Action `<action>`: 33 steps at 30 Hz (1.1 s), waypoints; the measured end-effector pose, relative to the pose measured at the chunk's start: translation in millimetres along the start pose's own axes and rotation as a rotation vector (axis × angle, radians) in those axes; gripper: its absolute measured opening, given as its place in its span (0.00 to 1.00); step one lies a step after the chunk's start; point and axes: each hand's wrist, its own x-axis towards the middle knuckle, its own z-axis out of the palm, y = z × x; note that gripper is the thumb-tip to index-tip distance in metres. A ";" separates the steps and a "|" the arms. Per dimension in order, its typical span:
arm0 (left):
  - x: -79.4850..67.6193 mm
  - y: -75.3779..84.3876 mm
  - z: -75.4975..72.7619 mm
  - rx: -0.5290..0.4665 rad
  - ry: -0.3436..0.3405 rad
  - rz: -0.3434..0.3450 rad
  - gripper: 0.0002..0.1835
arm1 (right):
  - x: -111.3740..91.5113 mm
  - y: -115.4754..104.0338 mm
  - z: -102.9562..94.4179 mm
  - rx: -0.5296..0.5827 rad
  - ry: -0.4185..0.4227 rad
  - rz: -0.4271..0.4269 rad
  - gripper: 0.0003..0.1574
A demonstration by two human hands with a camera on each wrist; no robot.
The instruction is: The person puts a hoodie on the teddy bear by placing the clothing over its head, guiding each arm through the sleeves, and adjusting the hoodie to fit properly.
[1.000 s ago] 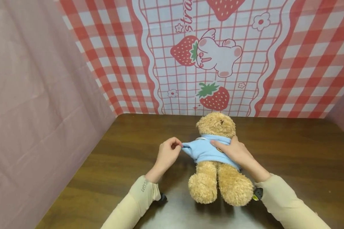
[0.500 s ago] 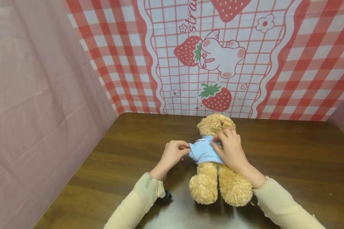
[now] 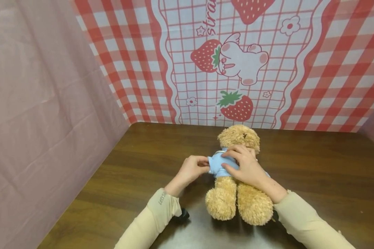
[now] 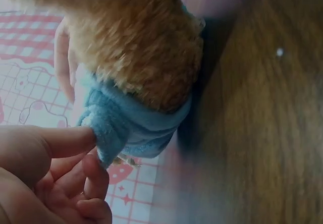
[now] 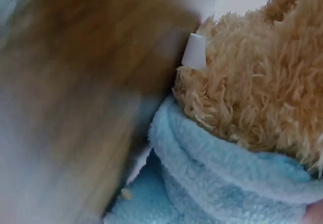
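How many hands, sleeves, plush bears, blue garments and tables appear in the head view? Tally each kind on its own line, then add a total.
Hands: 2 (left hand, right hand)
Sleeves: 2 (left sleeve, right sleeve)
Plush bear: 1
Blue garment: 1
Table: 1
Total: 7
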 end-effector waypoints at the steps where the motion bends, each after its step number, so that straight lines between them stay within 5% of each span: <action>1: 0.1 1.0 1.2 0.005 0.008 0.001 0.11 | -0.1 1.0 -0.2 0.005 0.001 0.007 0.13; 10: 7.2 2.8 11.1 -0.015 0.134 -0.066 0.08 | 1.8 1.9 -1.4 0.052 -0.042 0.017 0.13; 15: 7.9 2.2 9.8 0.172 0.140 0.024 0.04 | 7.6 -3.2 -2.6 -0.034 -0.140 0.008 0.13; 20: 8.4 1.6 4.9 0.216 0.089 0.106 0.04 | 18.0 -4.2 -4.1 -0.081 -0.176 -0.014 0.05; 28: 12.2 0.8 -5.7 0.148 -0.010 0.189 0.05 | 24.0 -2.0 -5.6 -0.006 -0.205 -0.057 0.01; 33: 15.7 -1.1 -7.9 -0.146 -0.087 0.052 0.03 | 28.0 0.3 -9.5 0.024 -0.231 -0.055 0.03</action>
